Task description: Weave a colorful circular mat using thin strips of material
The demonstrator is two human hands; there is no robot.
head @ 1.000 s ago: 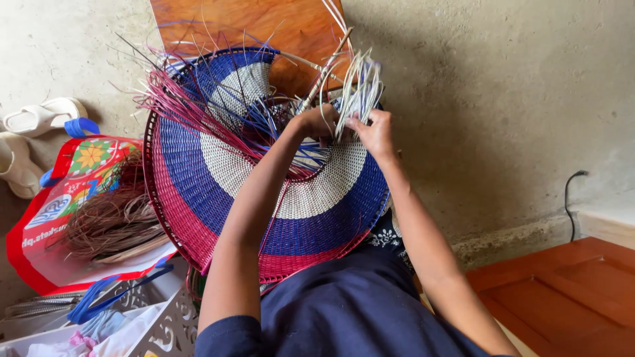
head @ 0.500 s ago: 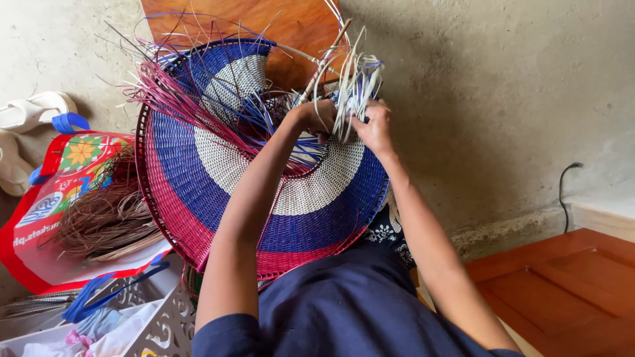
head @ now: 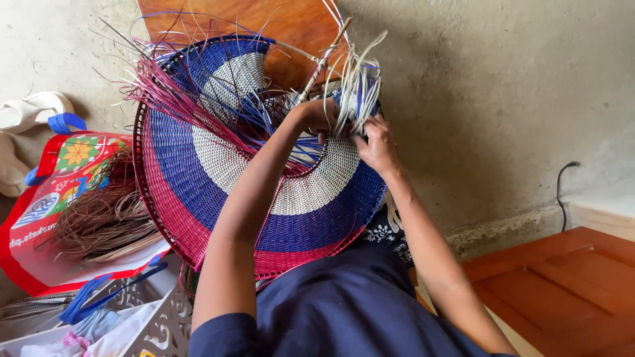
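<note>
Head view looked down on a big round woven mat, tilted up against the person's lap. It had tight rings of red, blue and white, bumpy like a basket. Loose thin strips stuck out at its top edge, stiff and spiky. The left hand was curled shut at the middle of the mat, but I could not tell what it gripped. The right hand was pinched shut on a bunch of pale strands that fanned upward. A thin stick rose beside them. Left of the mat, a red bag held a heap of dry brown fibres. Behind lay a rough grey wall.
</note>
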